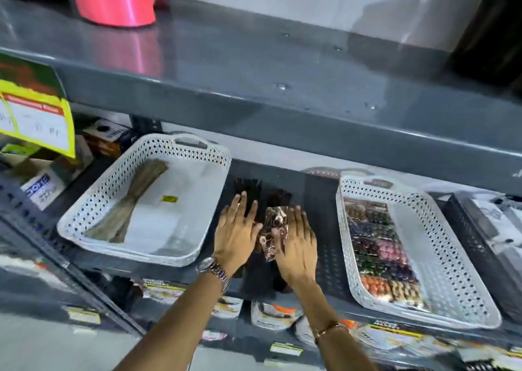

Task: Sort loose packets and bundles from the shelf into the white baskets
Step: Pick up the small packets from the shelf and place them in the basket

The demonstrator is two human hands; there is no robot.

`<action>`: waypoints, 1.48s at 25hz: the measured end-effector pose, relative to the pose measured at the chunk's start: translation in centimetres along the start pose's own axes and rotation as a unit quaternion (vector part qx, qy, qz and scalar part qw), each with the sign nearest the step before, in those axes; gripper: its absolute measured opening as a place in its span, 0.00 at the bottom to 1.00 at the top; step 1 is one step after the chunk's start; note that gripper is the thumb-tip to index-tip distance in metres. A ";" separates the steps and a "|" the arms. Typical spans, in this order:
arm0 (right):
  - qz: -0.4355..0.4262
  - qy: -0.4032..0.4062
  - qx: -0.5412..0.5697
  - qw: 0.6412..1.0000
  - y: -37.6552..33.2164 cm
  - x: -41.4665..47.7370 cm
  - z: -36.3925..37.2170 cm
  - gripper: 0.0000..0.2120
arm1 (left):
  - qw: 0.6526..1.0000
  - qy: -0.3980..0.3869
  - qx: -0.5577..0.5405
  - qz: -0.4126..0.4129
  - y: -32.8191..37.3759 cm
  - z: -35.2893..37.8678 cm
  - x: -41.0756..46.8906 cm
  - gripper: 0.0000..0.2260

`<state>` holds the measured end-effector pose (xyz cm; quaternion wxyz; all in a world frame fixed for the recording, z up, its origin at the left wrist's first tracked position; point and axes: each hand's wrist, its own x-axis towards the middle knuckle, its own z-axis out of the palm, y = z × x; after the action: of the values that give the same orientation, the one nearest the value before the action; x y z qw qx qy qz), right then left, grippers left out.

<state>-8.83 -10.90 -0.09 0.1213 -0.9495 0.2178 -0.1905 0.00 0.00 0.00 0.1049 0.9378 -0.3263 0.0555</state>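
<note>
Both hands flat and open on the grey shelf (322, 201), between two white baskets. Left hand (236, 229) spread over a dark bundle (254, 198) of thin strands or sticks; right hand (296, 242) beside it, palm down. Pressed between the two hands, a small clear packet (272, 229) of brownish pieces, touched from both sides but not yet gripped. Left basket (118, 187) nearly bare, only a tan bundle (135, 198) lying in it lengthwise. Right basket (452, 260) lined with a row of mixed-colour packets (378, 246).

Packet judged light, crinkly and slippery in its film, contents probably loose and shifting; best pinched across its long edges rather than by a corner. Dark bundle likely light yet prone to splaying, so better grasped around its middle.
</note>
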 end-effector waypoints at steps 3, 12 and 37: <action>0.133 -0.025 0.094 0.986 0.3 0.3 0.4 0.31 | 0.999 -0.050 -0.005 -0.010 -1.4 2.5 0.0 0.26; 0.320 0.049 0.347 0.880 1.9 1.1 -0.8 0.17 | 0.998 -0.065 0.014 0.018 -1.1 2.3 -0.1 0.38; 0.339 -0.035 0.184 0.922 4.6 1.2 -1.4 0.20 | 0.942 -0.130 -0.292 0.104 6.0 0.2 0.7 0.23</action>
<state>-10.04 -15.69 0.08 0.3585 -0.7859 0.4836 -0.1414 -3.18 -5.12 0.91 0.3241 0.8259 -0.4349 -0.1540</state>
